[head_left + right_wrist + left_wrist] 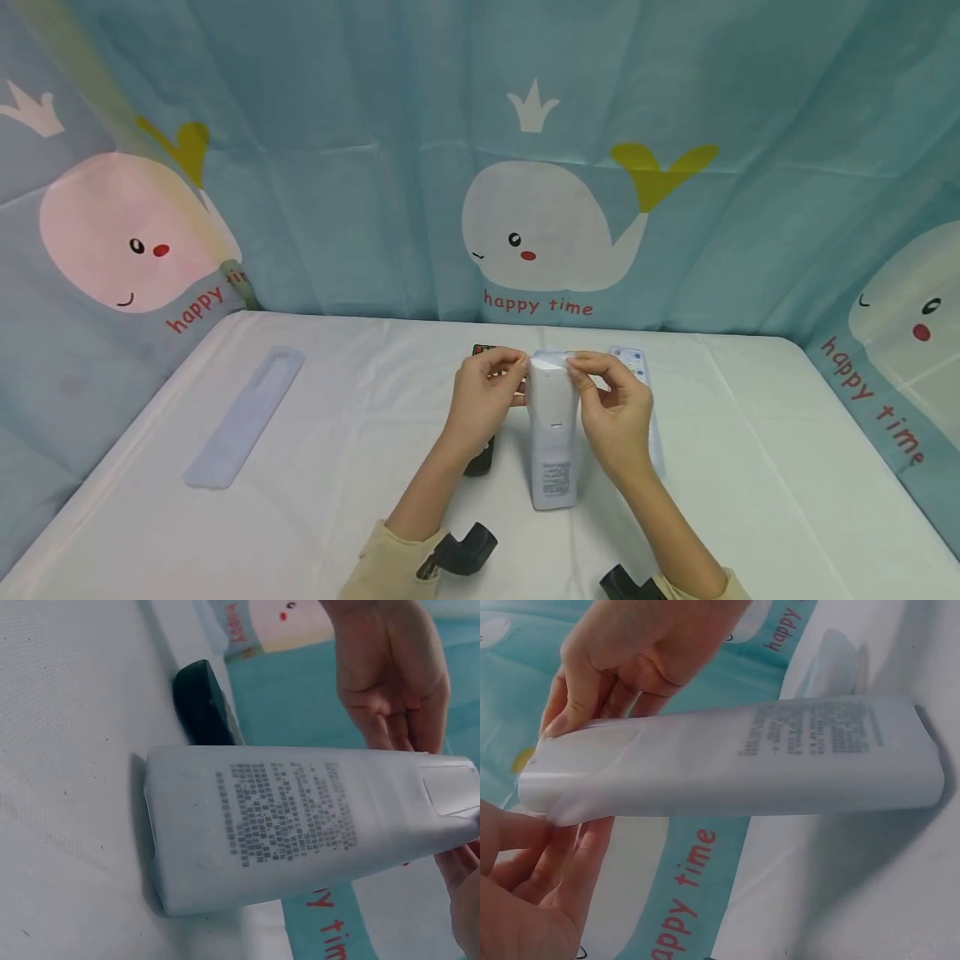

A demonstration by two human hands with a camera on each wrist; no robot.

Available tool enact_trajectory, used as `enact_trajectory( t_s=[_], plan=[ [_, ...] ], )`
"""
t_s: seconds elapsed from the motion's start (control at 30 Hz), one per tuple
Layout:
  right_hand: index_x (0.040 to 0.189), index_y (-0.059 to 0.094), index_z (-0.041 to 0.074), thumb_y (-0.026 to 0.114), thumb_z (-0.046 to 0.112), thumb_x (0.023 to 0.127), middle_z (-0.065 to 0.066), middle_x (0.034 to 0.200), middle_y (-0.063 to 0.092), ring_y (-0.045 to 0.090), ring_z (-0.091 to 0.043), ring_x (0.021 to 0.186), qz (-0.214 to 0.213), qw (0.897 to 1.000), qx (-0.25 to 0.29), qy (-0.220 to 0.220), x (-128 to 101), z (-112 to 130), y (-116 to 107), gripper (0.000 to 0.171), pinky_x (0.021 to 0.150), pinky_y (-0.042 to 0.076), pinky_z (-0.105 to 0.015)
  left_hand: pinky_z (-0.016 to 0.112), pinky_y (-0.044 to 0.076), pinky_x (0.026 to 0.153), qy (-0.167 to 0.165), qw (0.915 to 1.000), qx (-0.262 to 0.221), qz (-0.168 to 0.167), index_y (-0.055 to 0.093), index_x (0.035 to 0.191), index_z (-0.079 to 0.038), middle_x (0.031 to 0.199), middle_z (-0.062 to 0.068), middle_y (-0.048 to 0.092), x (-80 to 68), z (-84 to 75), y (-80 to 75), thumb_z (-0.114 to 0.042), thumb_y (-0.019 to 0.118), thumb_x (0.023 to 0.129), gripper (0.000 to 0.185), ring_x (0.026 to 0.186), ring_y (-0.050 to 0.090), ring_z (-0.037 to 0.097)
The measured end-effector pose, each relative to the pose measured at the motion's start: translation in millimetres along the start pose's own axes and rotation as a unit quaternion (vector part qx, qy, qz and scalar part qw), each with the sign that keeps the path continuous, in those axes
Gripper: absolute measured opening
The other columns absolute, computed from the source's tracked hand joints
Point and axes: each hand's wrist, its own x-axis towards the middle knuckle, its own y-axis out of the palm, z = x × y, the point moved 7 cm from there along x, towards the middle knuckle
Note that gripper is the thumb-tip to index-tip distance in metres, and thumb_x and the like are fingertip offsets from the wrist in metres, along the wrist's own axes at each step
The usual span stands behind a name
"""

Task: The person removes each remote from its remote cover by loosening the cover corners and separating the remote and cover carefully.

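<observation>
A white remote control in a translucent sleeve stands on end, its back with printed text facing me and its lower end at the table. My left hand pinches the sleeve's upper left edge between thumb and fingers. At the upper right edge, my right hand pinches it the same way. A bit of clear film shows above the remote's top. Behind my left hand lies a black remote, partly hidden. A white remote with buttons lies behind my right hand, partly covered by it.
On the table's left side lies a flat translucent sleeve. A white cloth covers the table. The blue curtain with whale prints hangs along the back and sides. Black wrist mounts sit at both sleeves.
</observation>
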Motion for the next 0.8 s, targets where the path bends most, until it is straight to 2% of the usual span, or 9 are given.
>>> enact_trajectory(
  t_s=[0.13,0.33,0.5,0.6,0.73,0.8],
  plan=[
    [0.101,0.07,-0.015,0.066,-0.02,0.092,0.013,0.102,0.072,0.07,-0.006,0.102,0.001,1.0,0.008,-0.005,1.1,0.4,-1.2,0.011,0.079,0.061,-0.017,0.032,0.066,0.075,-0.011,0.9999,-0.01,0.009,0.072,0.117,0.008,0.109,0.021,0.073,-1.7,-1.1,0.7,-0.007,0.063,0.106,0.021,0.084,0.073,0.019],
    [0.1,0.074,-0.006,0.068,-0.017,0.092,0.012,0.103,0.073,0.071,-0.011,0.102,0.002,1.0,0.002,-0.008,1.6,-0.9,-2.7,0.015,0.076,0.062,-0.018,0.033,0.066,0.08,-0.019,0.9997,-0.01,0.014,0.072,0.122,0.007,0.113,0.02,0.072,-4.6,-3.7,1.7,-0.013,0.06,0.109,0.027,0.089,0.07,0.018],
    [0.101,0.073,-0.01,0.069,-0.016,0.093,0.008,0.104,0.073,0.071,-0.008,0.101,0.01,1.0,-0.01,-0.022,2.6,0.5,-2.7,0.011,0.076,0.062,-0.019,0.036,0.066,0.081,-0.022,0.9996,-0.014,0.006,0.073,0.121,0.002,0.115,0.017,0.072,-6.3,-3.5,5.5,-0.022,0.064,0.107,0.029,0.094,0.072,0.021],
    [0.102,0.072,-0.013,0.069,-0.015,0.093,-0.003,0.104,0.075,0.071,-0.004,0.1,0.012,0.999,-0.022,-0.03,2.9,1.2,-2.7,0.01,0.075,0.062,-0.018,0.038,0.066,0.081,-0.026,0.9994,-0.025,0.003,0.072,0.12,0.001,0.114,0.017,0.072,-6.6,-2.8,7.9,-0.024,0.067,0.106,0.029,0.094,0.073,0.021],
    [0.103,0.072,-0.012,0.069,-0.014,0.094,-0.021,0.102,0.075,0.07,-0.001,0.097,0.012,0.999,-0.041,-0.033,2.5,3.2,-2.0,0.01,0.076,0.061,-0.017,0.04,0.066,0.082,-0.029,0.999,-0.033,-0.001,0.071,0.118,0.002,0.112,0.017,0.071,-7.9,-4.8,8.5,-0.021,0.067,0.106,0.026,0.093,0.07,0.018],
    [0.103,0.072,-0.012,0.068,-0.013,0.095,-0.026,0.102,0.074,0.069,0.0,0.095,0.009,0.998,-0.054,-0.032,2.1,4.0,-2.2,0.009,0.076,0.061,-0.016,0.04,0.066,0.082,-0.028,0.999,-0.035,-0.005,0.071,0.117,0.003,0.111,0.017,0.07,-8.7,-6.0,8.8,-0.018,0.068,0.105,0.025,0.091,0.07,0.018]
  ],
)
